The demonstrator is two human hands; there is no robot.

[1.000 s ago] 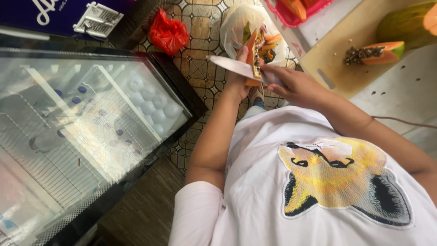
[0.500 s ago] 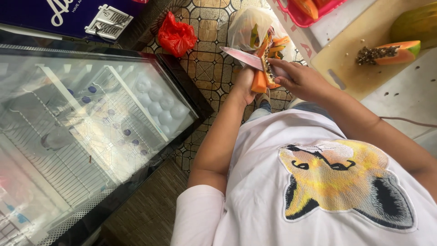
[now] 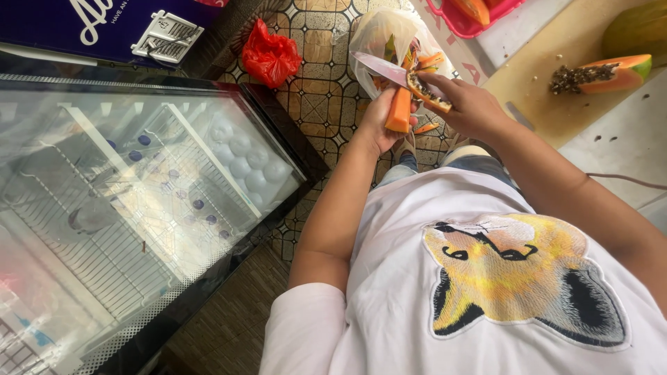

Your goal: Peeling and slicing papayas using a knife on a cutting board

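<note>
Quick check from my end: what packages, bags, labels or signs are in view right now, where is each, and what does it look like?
Sign panel: top left, above the glass-topped cooler; dark blue, white lettering.
Label plate: on that panel's right end; small, white-grey, slotted rectangle.
Red plastic bag: on the tiled floor, crumpled.
Clear plastic bag: on the floor past the hands, open, holding orange and green scraps.
No screens.

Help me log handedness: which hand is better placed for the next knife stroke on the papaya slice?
Right. The right hand grips the knife, its blade at the papaya slice; the left hand is occupied holding that slice.
</note>
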